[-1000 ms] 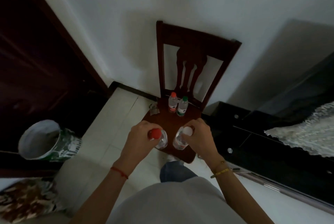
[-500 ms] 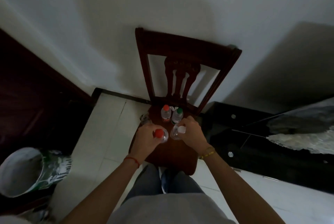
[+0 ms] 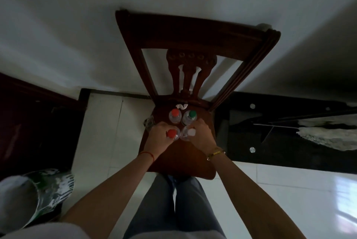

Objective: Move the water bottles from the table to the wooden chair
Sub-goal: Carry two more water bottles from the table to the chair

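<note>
A dark wooden chair (image 3: pixel 185 159) stands against the white wall, seen from above. Two clear water bottles stand at the back of its seat: one with a red cap (image 3: pixel 175 113) and one with a green cap (image 3: pixel 192 114). My left hand (image 3: pixel 158 138) is closed around a red-capped bottle (image 3: pixel 172 134) just in front of them. My right hand (image 3: pixel 201 135) grips a white-capped bottle (image 3: pixel 191 132) beside it. Both held bottles are upright, low over the seat; whether they touch it is hidden by my hands.
A paint-splashed bucket (image 3: pixel 29 202) sits on the tiled floor at the lower left. A black glass table (image 3: pixel 270 132) with a lace cloth (image 3: pixel 332 136) stands to the right of the chair. A dark door (image 3: pixel 29 123) fills the left. Crumpled plastic (image 3: pixel 148 123) lies by the seat's left edge.
Both hands have carried their bottles forward and down over the seat, close behind the two standing bottles. I have leaned in, so the chair looks larger and more from above.
</note>
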Available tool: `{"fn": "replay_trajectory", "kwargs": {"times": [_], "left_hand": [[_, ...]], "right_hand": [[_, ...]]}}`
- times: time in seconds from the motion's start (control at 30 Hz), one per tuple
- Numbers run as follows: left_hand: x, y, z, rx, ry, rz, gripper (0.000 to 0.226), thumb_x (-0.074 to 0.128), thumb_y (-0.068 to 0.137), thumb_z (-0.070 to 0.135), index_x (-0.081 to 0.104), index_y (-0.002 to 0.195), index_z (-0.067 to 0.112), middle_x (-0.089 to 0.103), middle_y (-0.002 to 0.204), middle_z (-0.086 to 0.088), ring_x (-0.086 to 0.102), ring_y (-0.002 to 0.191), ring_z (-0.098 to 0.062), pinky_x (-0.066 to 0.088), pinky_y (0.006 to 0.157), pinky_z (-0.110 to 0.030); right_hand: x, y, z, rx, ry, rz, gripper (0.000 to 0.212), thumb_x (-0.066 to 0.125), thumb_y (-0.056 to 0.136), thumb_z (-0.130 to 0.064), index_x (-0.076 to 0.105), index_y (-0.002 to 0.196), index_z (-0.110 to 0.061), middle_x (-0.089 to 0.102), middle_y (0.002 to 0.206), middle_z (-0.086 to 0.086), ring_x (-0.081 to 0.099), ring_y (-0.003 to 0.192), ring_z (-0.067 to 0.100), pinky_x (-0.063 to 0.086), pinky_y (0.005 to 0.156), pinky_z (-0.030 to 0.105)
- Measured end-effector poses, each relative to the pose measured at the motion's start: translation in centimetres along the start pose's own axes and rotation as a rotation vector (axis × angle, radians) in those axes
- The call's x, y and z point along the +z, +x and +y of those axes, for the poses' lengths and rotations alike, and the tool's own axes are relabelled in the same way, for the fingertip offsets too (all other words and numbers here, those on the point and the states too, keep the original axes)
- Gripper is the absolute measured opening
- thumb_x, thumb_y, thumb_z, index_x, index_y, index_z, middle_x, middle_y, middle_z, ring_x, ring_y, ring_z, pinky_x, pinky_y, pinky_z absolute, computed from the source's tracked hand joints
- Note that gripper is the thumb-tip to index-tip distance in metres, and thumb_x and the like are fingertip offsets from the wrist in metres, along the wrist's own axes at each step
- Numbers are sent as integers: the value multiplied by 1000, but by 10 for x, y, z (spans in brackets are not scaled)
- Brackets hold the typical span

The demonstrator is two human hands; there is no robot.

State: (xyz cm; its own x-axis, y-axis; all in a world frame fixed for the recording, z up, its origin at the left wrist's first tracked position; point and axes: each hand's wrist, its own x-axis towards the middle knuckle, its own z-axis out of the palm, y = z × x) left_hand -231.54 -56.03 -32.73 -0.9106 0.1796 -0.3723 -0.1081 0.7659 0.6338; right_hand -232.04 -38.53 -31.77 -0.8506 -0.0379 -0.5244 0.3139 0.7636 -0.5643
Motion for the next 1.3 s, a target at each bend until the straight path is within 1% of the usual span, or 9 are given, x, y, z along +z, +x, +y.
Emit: {"fn": "replay_trajectory", "kwargs": {"times": [0.17, 0.27, 0.4, 0.6, 0.9, 1.03, 1.13, 1.23, 1.3], "left_hand": [[19, 24, -20, -15, 16, -27, 20, 74, 76, 18, 71, 95, 24, 66, 94, -2, 55, 78, -4, 38, 68, -7], [30, 36, -30, -5, 23, -40, 18, 72, 78, 17, 72, 95, 23, 67, 94, -3, 58, 81, -8, 39, 70, -10], [39, 44, -41, 25, 44, -58, 20, 71, 78, 16, 71, 97, 23, 67, 96, -4, 61, 84, -11, 49, 77, -18], [46, 47, -46, 37, 33, -108, 28, 70, 80, 14, 69, 108, 20, 65, 110, -7, 63, 94, -14, 52, 88, -23], [47, 48, -37, 35, 24, -93, 29, 67, 82, 7, 66, 111, 14, 61, 117, -8, 62, 101, -17, 44, 89, -17], [42, 40, -32, -8, 48, -129, 39, 64, 83, 8, 60, 122, 14, 58, 124, -8, 60, 111, -20, 47, 101, -29], [32, 31, -25, -12, 50, -150, 41, 63, 85, 11, 56, 125, 18, 57, 128, -5, 58, 114, -17, 48, 101, -35], [17, 18, -17, 21, 49, -121, 41, 63, 85, 14, 56, 125, 21, 58, 128, -3, 59, 113, -17, 48, 101, -31], [5, 7, -10, 47, 67, -83, 41, 64, 85, 16, 55, 124, 21, 59, 125, -2, 60, 111, -17, 47, 98, -27]], "right_hand": [[19, 21, 12, 17, 9, 36, 11, 67, 82, -18, 63, 93, -14, 49, 113, 2, 49, 78, 8, 36, 61, 13], [29, 31, 21, 40, 12, 28, 13, 63, 85, -17, 62, 97, -14, 48, 118, 3, 58, 88, 16, 48, 73, 24], [38, 41, 27, 48, -1, 23, 17, 64, 84, -11, 62, 100, -13, 48, 123, 6, 61, 96, 24, 51, 80, 32], [47, 44, 39, 53, -17, 6, 25, 60, 83, -5, 61, 106, -14, 46, 120, 6, 59, 99, 25, 48, 79, 29], [56, 46, 42, 58, -27, 0, 28, 64, 83, -8, 60, 109, -15, 45, 122, 5, 57, 101, 22, 44, 78, 24], [51, 37, 39, 95, 32, -10, 40, 67, 80, -8, 55, 118, -15, 47, 124, 7, 57, 105, 26, 49, 85, 30], [43, 25, 36, 111, 46, -9, 38, 66, 80, -8, 57, 116, -14, 48, 122, 9, 56, 106, 27, 46, 84, 30], [31, 13, 30, 118, 46, 30, 35, 66, 79, -13, 59, 112, -15, 51, 118, 9, 55, 104, 26, 41, 81, 27], [20, 3, 23, 113, 36, 59, 39, 66, 78, -16, 57, 116, -14, 52, 118, 9, 53, 106, 26, 46, 87, 32]]}}
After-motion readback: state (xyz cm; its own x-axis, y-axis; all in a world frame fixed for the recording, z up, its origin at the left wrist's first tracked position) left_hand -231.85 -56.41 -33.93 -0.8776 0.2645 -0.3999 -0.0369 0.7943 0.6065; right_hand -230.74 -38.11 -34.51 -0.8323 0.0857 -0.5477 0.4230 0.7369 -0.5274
